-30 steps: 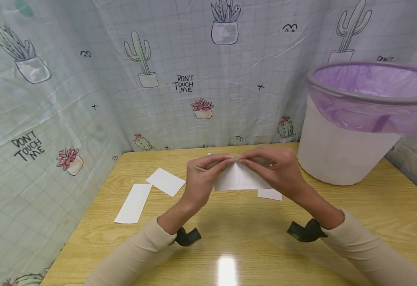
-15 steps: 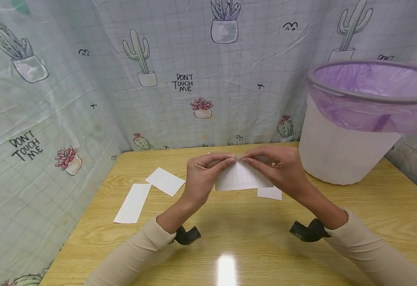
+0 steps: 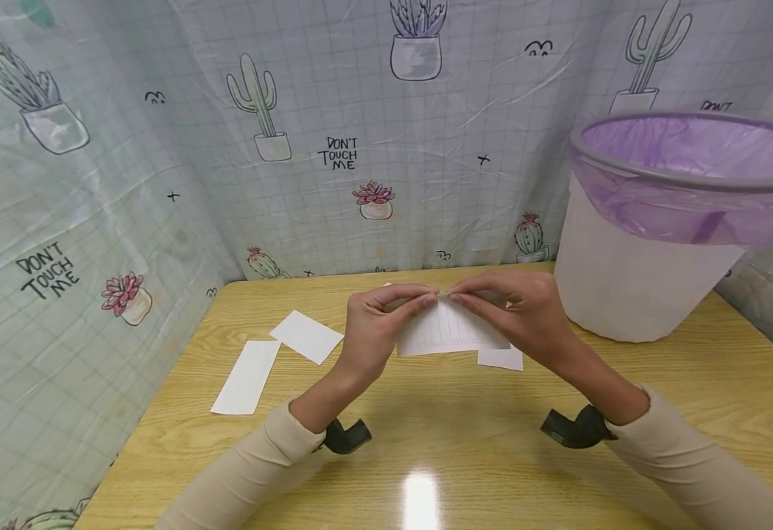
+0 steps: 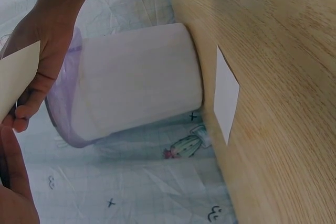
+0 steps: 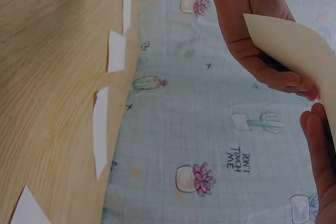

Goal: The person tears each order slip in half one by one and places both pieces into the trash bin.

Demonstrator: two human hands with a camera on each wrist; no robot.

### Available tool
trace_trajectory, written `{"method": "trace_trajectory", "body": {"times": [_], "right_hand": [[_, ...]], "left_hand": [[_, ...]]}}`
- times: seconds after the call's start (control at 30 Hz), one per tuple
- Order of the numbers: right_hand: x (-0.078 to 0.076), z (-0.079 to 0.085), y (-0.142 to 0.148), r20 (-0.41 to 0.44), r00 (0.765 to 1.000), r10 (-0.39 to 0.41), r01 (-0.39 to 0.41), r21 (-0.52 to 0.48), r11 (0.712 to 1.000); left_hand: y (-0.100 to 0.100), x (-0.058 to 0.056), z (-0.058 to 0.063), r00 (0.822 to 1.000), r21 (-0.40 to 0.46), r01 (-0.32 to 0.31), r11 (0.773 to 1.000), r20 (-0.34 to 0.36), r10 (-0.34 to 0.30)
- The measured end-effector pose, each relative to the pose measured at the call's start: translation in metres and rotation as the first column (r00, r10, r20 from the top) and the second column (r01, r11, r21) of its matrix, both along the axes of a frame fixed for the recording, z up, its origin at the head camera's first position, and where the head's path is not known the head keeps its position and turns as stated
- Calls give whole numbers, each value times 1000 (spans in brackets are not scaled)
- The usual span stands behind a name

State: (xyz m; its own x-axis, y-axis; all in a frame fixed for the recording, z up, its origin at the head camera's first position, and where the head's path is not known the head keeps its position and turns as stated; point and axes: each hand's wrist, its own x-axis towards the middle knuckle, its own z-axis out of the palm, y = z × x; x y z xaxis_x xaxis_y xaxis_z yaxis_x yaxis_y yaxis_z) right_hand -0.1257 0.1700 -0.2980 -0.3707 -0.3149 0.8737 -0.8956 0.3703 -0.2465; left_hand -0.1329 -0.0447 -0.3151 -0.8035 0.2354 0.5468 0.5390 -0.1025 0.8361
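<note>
A piece of white paper [image 3: 451,330] with faint printed lines is held up above the wooden table in the head view. The left hand [image 3: 375,324] pinches its upper edge between thumb and fingers, and the right hand [image 3: 524,313] pinches the same edge close beside it. The fingertips of both hands almost meet at the middle of that edge. In the left wrist view the paper's plain back [image 4: 18,74] partly covers the fingers. From the right wrist, the paper [image 5: 294,45] appears slightly curved. Whether a tear runs between the fingertips is too small to tell.
Two white paper slips [image 3: 246,377] lie on the table to the left, and another slip [image 3: 500,359] lies under the right hand. A white bin [image 3: 638,280] with a purple liner [image 3: 678,217] stands at the back right. A cactus-print curtain [image 3: 426,162] hangs behind the table [image 3: 466,456].
The right hand has shifted slightly rightward, and the fingertips stand a little farther apart. The paper has tilted a bit, so its printed lines show more clearly. The left hand has barely moved.
</note>
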Motion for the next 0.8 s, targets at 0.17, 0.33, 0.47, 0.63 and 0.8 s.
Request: {"method": "trace_trajectory", "body": {"times": [0.17,0.33,0.47,0.63,0.8], "right_hand": [[1,1,1,-9,1000,-9,9,5,1000],[2,0,5,-1,1000,-8,9,18,1000],[2,-1,11,-21,1000,-11,12,24,1000],[3,-2,21,-19,999,-26,26,18,999],[5,-4,34,5,998,-64,64,-3,998]], "left_hand": [[1,0,1,1000,11,11,1000,6,-11],[2,1,1,1000,18,20,1000,10,-20],[3,1,1,999,26,30,999,10,-30],[1,0,1,999,25,32,999,2,-32],[0,-1,1,1000,4,21,1000,-18,-21]]}}
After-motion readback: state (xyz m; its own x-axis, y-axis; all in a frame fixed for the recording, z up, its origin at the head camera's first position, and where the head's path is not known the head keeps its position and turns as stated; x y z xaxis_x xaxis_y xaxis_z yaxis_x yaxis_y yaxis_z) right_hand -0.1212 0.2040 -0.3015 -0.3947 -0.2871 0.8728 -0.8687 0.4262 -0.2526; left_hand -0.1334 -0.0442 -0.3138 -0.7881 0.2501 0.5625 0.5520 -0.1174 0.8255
